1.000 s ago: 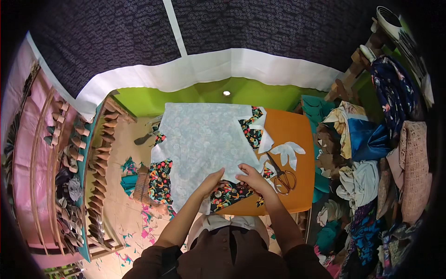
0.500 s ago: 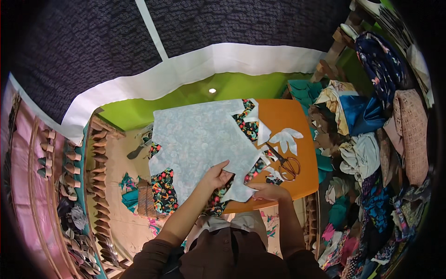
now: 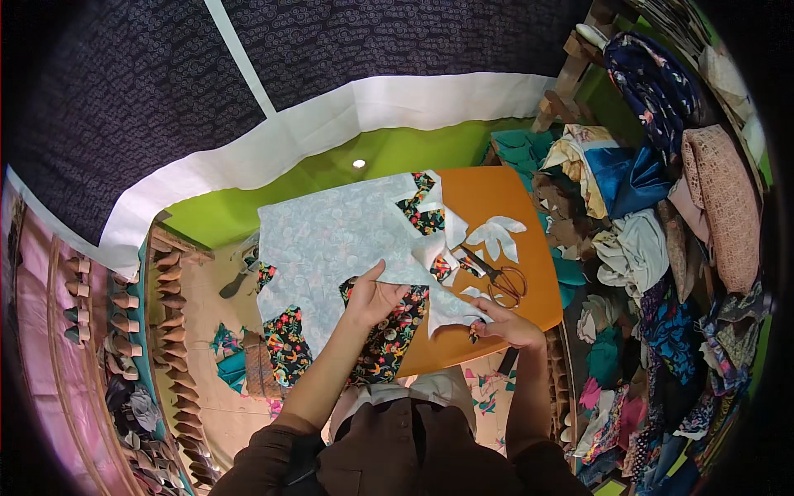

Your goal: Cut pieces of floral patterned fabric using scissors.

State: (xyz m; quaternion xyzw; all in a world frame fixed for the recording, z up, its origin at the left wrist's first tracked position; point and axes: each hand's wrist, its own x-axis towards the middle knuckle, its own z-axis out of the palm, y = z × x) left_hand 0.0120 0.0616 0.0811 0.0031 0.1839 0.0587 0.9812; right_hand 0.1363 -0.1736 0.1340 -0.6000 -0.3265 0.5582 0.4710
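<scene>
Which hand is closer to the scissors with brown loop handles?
The right hand, just below the scissors; the left hand is farther off, at the lower edge of the big pale grey fabric.

Dark curtain (image 3: 157, 107) cut off above; table (image 3: 488, 190) part-hidden under pale cloth (image 3: 331, 240).

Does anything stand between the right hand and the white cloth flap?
Nothing visible does: the right hand is at the end of the white cloth flap. The dark-bladed scissors with brown looped handles lie beyond on the orange table.
</scene>
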